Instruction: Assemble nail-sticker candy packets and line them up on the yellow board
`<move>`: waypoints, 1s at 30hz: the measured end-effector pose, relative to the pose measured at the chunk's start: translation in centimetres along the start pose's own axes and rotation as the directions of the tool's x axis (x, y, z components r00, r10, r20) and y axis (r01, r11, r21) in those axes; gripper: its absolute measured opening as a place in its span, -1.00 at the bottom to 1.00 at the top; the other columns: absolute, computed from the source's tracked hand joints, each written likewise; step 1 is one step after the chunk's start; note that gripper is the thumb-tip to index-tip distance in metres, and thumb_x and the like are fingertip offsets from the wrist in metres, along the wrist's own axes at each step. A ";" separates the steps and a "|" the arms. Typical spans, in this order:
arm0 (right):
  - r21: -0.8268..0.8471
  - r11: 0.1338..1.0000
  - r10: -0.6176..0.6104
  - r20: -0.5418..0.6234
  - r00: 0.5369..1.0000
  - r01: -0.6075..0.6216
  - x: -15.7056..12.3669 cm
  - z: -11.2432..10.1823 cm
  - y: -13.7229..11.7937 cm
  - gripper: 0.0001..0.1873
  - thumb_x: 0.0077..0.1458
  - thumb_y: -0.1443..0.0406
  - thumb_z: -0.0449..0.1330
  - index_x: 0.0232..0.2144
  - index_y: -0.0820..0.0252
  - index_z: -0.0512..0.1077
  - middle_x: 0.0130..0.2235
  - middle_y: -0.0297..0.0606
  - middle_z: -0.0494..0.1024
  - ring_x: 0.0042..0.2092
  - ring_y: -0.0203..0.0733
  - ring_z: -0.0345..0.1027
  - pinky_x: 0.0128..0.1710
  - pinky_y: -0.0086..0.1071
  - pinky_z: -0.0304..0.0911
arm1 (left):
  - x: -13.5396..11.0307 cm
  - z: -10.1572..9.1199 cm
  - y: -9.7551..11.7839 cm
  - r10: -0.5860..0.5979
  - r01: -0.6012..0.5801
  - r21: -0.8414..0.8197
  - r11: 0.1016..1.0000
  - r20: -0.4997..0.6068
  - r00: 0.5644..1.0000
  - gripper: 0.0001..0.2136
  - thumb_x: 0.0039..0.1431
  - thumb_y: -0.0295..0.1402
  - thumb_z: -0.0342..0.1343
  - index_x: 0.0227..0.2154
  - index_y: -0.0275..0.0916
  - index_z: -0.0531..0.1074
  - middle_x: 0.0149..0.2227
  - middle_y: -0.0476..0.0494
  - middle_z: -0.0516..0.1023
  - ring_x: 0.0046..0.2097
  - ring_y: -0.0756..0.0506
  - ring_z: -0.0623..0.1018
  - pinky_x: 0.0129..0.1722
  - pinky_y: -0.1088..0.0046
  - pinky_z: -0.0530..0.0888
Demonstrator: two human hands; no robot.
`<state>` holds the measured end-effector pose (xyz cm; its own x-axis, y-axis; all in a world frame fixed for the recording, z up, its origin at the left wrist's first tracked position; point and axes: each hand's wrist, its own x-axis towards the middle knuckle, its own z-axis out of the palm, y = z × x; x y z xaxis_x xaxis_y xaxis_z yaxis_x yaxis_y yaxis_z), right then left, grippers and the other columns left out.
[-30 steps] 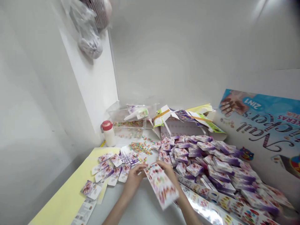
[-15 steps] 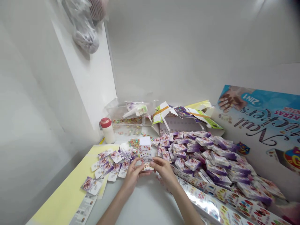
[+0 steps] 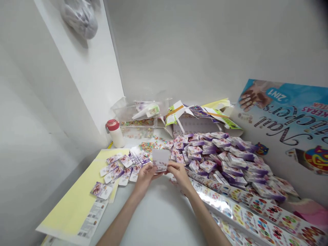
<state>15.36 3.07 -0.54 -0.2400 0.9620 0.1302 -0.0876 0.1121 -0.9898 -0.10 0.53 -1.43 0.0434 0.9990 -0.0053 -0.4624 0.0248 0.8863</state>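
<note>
Fingers (image 3: 151, 167) of my left hand (image 3: 143, 177) were closed on the left edge of a printed sheet (image 3: 160, 157); those of my right hand (image 3: 179, 175) gripped its right edge. It was positioned between both sets of fingertips, pale portion uppermost, printed band below. Purple-and-white cards (image 3: 114, 174) lay left of my fingers, some on yellow paper (image 3: 69, 205). Small coloured pieces (image 3: 151, 147) lay just beyond my fingertips. Small boxes (image 3: 220, 157) were heaped to their right; printed strips (image 3: 230, 208) lay nearer, right of my fingers. Beyond, leftward, stood a red-lidded bottle (image 3: 115, 135).
</note>
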 end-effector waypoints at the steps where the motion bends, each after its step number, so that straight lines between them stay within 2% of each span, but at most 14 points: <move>1: 0.052 0.998 0.034 0.006 0.999 -0.034 0.0 0.0 0.0 -0.79 -0.11 0.26 0.15 -0.49 0.22 0.57 -0.47 -0.25 0.50 -0.43 -0.25 0.33 -0.38 -0.41 0.25 | 0.1 0.0 -0.1 0.010 -0.010 0.034 0.999 -0.014 1.000 -0.74 -0.06 -0.18 0.26 -0.46 -0.30 0.44 -0.33 -0.16 0.60 -0.27 -0.15 0.58 -0.28 0.37 0.52; 3: 0.119 0.985 0.124 0.006 0.992 -0.124 -0.2 0.1 -0.2 -0.77 -0.11 0.21 0.19 -0.44 0.24 0.56 -0.42 -0.22 0.51 -0.42 -0.24 0.35 -0.44 -0.44 0.24 | 0.2 -0.1 -0.2 0.022 -0.019 0.099 0.995 -0.034 0.999 -0.73 -0.03 -0.15 0.23 -0.45 -0.30 0.45 -0.31 -0.17 0.60 -0.25 -0.17 0.59 -0.25 0.32 0.53; 6: 0.051 0.972 0.233 -0.030 0.972 -0.231 -0.3 0.1 -0.2 -0.65 -0.07 0.10 0.21 -0.35 0.26 0.55 -0.44 -0.22 0.50 -0.44 -0.25 0.32 -0.58 -0.50 0.11 | 0.2 0.0 0.0 0.012 -0.008 0.141 0.990 -0.031 0.999 -0.64 -0.05 -0.19 0.26 -0.20 -0.27 0.43 -0.30 -0.15 0.62 -0.27 -0.17 0.60 -0.22 0.29 0.53; 8: 0.002 0.977 0.214 -0.075 0.974 -0.215 -0.3 0.0 -0.1 -0.60 -0.10 0.08 0.25 -0.27 0.25 0.53 -0.44 -0.26 0.48 -0.47 -0.28 0.28 -0.58 -0.50 0.09 | 0.2 0.1 0.1 -0.016 0.021 0.135 0.991 -0.042 0.999 -0.46 -0.08 -0.22 0.29 -0.01 -0.24 0.33 -0.31 -0.15 0.63 -0.27 -0.18 0.61 -0.20 0.26 0.53; 10: 0.009 0.989 0.145 -0.113 0.983 -0.145 -0.1 0.0 0.0 -0.55 -0.15 0.12 0.29 -0.19 0.23 0.50 -0.44 -0.31 0.47 -0.48 -0.31 0.25 -0.53 -0.48 0.14 | 0.2 0.2 0.0 -0.043 0.048 0.119 0.992 -0.044 0.998 -0.37 -0.11 -0.22 0.30 0.06 -0.24 0.26 -0.33 -0.14 0.63 -0.27 -0.19 0.61 -0.19 0.23 0.52; 12: 0.033 0.996 0.082 -0.126 0.989 -0.078 0.1 0.0 0.1 -0.59 -0.16 0.17 0.30 -0.21 0.23 0.50 -0.46 -0.34 0.46 -0.48 -0.33 0.23 -0.46 -0.45 0.17 | 0.2 0.2 0.0 -0.053 0.057 0.095 0.994 -0.044 0.998 -0.39 -0.12 -0.22 0.30 0.04 -0.24 0.28 -0.38 -0.12 0.63 -0.30 -0.20 0.62 -0.21 0.22 0.53; 16: 0.000 1.000 -0.018 -0.046 0.999 0.018 0.1 0.2 0.1 -0.82 -0.07 0.26 0.19 -0.42 0.23 0.54 -0.47 -0.32 0.43 -0.48 -0.32 0.23 -0.44 -0.43 0.18 | 0.1 0.0 0.1 -0.039 0.039 0.026 0.999 -0.027 0.999 -0.69 -0.10 -0.28 0.27 -0.25 -0.22 0.42 -0.42 -0.07 0.61 -0.37 -0.14 0.61 -0.32 0.36 0.53; 19: -0.054 0.993 -0.103 -0.010 0.995 0.102 0.0 0.4 0.1 -0.81 -0.02 0.30 0.12 -0.45 0.20 0.55 -0.44 -0.30 0.42 -0.46 -0.31 0.26 -0.45 -0.44 0.19 | -0.1 -0.1 0.3 -0.066 0.066 0.004 0.998 -0.057 0.996 -0.83 -0.13 -0.32 0.25 -0.45 -0.24 0.43 -0.55 -0.01 0.57 -0.51 -0.07 0.56 -0.52 0.52 0.44; 21: -0.089 0.985 -0.148 -0.006 0.989 0.146 -0.1 0.6 0.1 -0.78 -0.01 0.31 0.09 -0.45 0.19 0.55 -0.40 -0.28 0.42 -0.45 -0.31 0.28 -0.44 -0.44 0.21 | -0.1 -0.1 0.2 -0.097 0.095 -0.019 0.995 -0.085 0.992 -0.82 -0.16 -0.32 0.27 -0.47 -0.24 0.42 -0.58 0.00 0.56 -0.53 -0.06 0.55 -0.56 0.53 0.40; 24: -0.092 0.981 -0.174 -0.022 0.984 0.171 -0.1 0.6 0.0 -0.77 0.01 0.30 0.08 -0.43 0.18 0.55 -0.37 -0.26 0.42 -0.45 -0.31 0.29 -0.43 -0.43 0.23 | 0.0 -0.1 -0.1 -0.111 0.106 -0.087 0.990 -0.055 0.992 -0.73 -0.19 -0.34 0.31 -0.36 -0.26 0.45 -0.48 -0.06 0.60 -0.42 -0.11 0.60 -0.47 0.50 0.46; 27: -0.060 0.985 -0.166 -0.042 0.985 0.163 -0.1 0.5 -0.1 -0.77 0.02 0.30 0.08 -0.42 0.19 0.54 -0.37 -0.27 0.42 -0.45 -0.32 0.28 -0.43 -0.44 0.24 | 0.1 -0.1 -0.5 -0.075 0.075 -0.132 0.988 0.008 0.997 -0.68 -0.19 -0.36 0.35 -0.30 -0.27 0.46 -0.36 -0.11 0.62 -0.32 -0.11 0.61 -0.34 0.47 0.50; 30: -0.070 0.985 -0.161 -0.043 0.986 0.158 -0.2 0.3 -0.1 -0.78 0.01 0.32 0.06 -0.46 0.20 0.53 -0.38 -0.27 0.41 -0.45 -0.31 0.29 -0.43 -0.45 0.24 | 0.1 0.0 -0.6 -0.059 0.062 -0.117 0.991 0.029 0.998 -0.69 -0.13 -0.25 0.33 -0.32 -0.29 0.47 -0.26 -0.18 0.62 -0.21 -0.15 0.60 -0.18 0.37 0.51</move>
<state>15.11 2.82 -0.44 -0.1810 0.9413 0.2850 -0.0562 0.2794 -0.9585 0.16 0.57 -1.96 0.0965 0.9943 -0.0445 -0.5592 0.0912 0.8240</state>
